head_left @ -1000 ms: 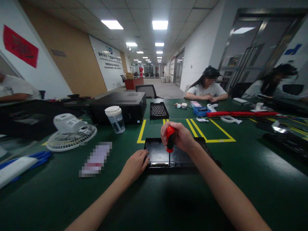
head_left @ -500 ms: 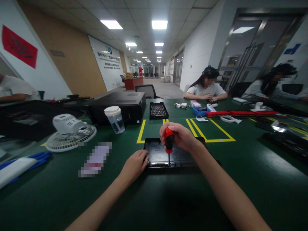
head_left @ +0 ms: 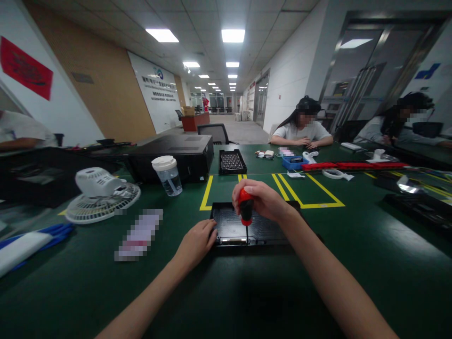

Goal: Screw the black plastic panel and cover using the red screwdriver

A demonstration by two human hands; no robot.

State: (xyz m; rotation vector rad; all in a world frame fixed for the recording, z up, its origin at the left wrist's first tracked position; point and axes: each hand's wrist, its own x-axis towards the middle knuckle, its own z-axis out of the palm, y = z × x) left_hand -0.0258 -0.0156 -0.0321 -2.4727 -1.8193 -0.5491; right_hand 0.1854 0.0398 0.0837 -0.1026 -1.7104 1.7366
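A flat black panel (head_left: 263, 229) lies on the green table in front of me. My right hand (head_left: 263, 200) is closed around the red handle of a screwdriver (head_left: 246, 211), held upright with its tip on the panel's near edge by a small metal part. My left hand (head_left: 197, 242) rests at the panel's near left corner, fingers curled against its edge.
To the left stand a white fan (head_left: 100, 194), a lidded plastic cup (head_left: 167, 175) and a black box (head_left: 176, 157). A black tray of small parts (head_left: 231, 162) sits beyond the yellow floor-tape lines. Two people sit across the table at the right, and a blue bin (head_left: 295, 163) and red strips (head_left: 353, 166) lie near them.
My right hand and the screwdriver have shifted slightly left and the grip has turned a little. My left hand stays on the panel's corner.
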